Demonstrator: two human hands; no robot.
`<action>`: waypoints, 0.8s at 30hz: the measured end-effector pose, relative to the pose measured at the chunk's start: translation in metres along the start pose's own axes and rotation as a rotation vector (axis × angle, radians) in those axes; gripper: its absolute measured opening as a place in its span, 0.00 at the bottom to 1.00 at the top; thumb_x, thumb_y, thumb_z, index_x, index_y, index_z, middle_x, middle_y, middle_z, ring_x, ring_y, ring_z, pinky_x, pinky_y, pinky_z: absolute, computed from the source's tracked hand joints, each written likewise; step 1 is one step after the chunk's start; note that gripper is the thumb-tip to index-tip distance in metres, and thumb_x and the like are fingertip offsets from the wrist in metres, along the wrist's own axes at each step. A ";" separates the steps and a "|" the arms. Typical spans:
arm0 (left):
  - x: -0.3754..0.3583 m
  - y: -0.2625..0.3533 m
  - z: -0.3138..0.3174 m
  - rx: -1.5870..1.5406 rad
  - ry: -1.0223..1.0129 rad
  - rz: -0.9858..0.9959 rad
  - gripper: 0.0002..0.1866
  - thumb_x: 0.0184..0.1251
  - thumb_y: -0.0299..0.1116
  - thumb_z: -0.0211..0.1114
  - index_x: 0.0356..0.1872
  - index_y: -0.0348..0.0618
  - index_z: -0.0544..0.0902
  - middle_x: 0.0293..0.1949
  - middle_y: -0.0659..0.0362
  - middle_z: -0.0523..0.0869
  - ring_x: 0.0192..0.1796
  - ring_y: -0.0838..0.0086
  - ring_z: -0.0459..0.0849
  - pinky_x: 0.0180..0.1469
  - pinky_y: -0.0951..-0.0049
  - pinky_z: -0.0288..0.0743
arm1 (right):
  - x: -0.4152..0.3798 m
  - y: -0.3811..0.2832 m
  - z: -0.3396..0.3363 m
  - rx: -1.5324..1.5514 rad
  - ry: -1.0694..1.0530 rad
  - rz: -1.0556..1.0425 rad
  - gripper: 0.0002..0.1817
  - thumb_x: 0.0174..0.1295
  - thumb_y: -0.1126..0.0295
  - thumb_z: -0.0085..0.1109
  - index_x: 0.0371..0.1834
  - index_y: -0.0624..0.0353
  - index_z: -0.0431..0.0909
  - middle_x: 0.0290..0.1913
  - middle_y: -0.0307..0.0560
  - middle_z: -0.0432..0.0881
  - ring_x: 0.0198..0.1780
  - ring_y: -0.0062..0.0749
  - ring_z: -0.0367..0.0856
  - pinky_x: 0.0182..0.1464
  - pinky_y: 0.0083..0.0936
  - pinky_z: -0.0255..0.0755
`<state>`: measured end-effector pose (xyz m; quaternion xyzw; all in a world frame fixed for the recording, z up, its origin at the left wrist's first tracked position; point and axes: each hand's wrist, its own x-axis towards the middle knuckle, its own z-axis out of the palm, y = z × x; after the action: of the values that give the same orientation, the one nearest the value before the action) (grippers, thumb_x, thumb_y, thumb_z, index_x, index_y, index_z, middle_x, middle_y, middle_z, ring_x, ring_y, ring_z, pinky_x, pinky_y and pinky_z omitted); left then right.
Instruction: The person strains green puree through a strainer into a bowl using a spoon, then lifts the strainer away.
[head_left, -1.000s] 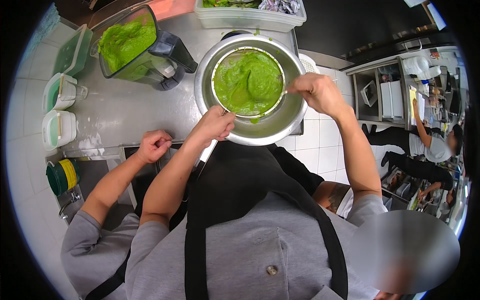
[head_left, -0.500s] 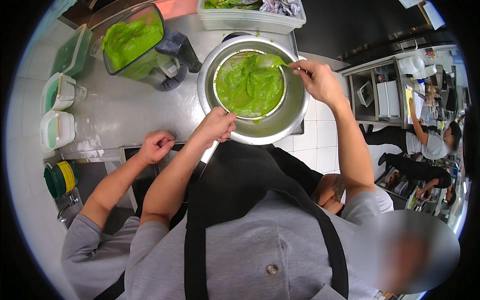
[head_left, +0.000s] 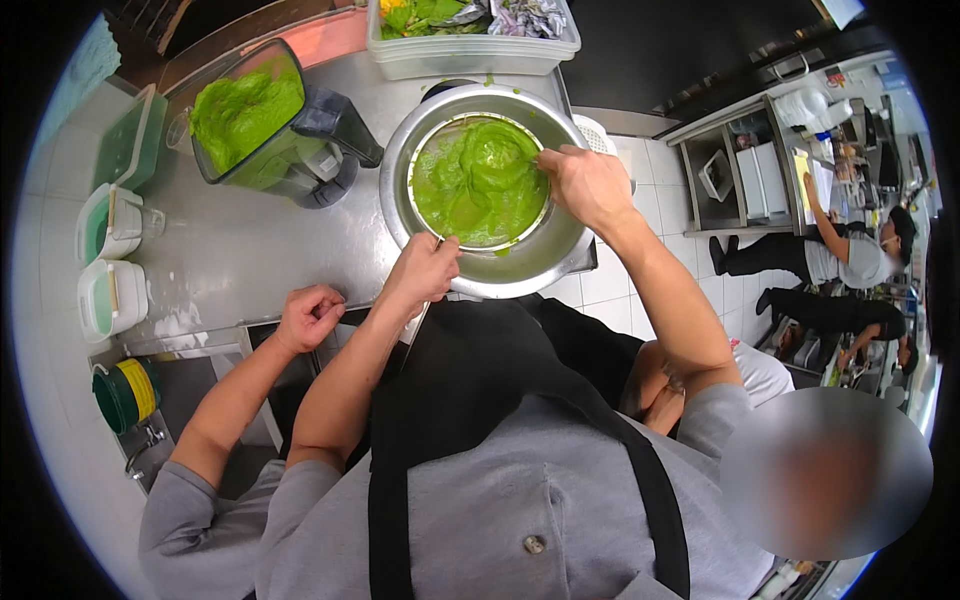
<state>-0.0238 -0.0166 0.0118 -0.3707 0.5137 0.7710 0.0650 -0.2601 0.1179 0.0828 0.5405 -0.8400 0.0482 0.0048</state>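
Over the bowl [head_left: 560, 245], left grip [head_left: 425, 270] holds sieve [head_left: 475, 247], handle [head_left: 414, 322] slanting bodyward; right grip [head_left: 592, 187] pinches a utensil [head_left: 537, 163].

We're seeing a metal table [head_left: 235, 250] holding a jug [head_left: 293, 145], with tubs [head_left: 126, 300] left of the jug and a clear box [head_left: 472, 58] right.

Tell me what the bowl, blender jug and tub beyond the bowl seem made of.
Bowl: metal, probably steel, with a silvery, reflective wall. Blender jug: likely transparent plastic, possibly glass; green purée shows through. Tub: probably frosted plastic, given cloudy, translucent sides.
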 end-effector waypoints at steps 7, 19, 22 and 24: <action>0.002 0.004 -0.005 0.032 -0.067 -0.035 0.15 0.84 0.41 0.55 0.39 0.38 0.74 0.16 0.70 0.65 0.12 0.86 0.56 0.14 0.76 0.46 | -0.007 -0.013 -0.036 0.129 0.014 0.180 0.08 0.65 0.64 0.63 0.44 0.47 0.88 0.34 0.54 0.89 0.38 0.53 0.90 0.43 0.50 0.82; 0.001 0.005 -0.009 0.022 -0.097 -0.023 0.16 0.84 0.41 0.54 0.41 0.36 0.74 0.16 0.69 0.65 0.12 0.85 0.57 0.14 0.77 0.48 | -0.017 -0.017 -0.026 0.006 -0.021 0.079 0.07 0.68 0.66 0.60 0.44 0.48 0.87 0.36 0.50 0.90 0.40 0.52 0.90 0.43 0.50 0.81; -0.001 0.008 -0.009 0.023 -0.088 -0.038 0.16 0.84 0.41 0.54 0.42 0.35 0.74 0.17 0.69 0.65 0.13 0.85 0.58 0.14 0.77 0.48 | -0.020 -0.021 -0.042 0.035 0.000 0.113 0.08 0.70 0.64 0.58 0.44 0.47 0.87 0.33 0.51 0.89 0.38 0.53 0.89 0.41 0.51 0.81; 0.002 0.010 -0.009 0.034 -0.075 -0.037 0.16 0.84 0.40 0.54 0.42 0.35 0.74 0.17 0.69 0.66 0.13 0.85 0.58 0.14 0.77 0.48 | -0.024 -0.029 -0.042 0.096 -0.030 0.167 0.08 0.69 0.64 0.60 0.45 0.47 0.87 0.31 0.52 0.89 0.37 0.55 0.89 0.41 0.51 0.81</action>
<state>-0.0260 -0.0296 0.0162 -0.3500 0.5169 0.7742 0.1047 -0.2255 0.1310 0.1254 0.4687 -0.8789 0.0803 -0.0377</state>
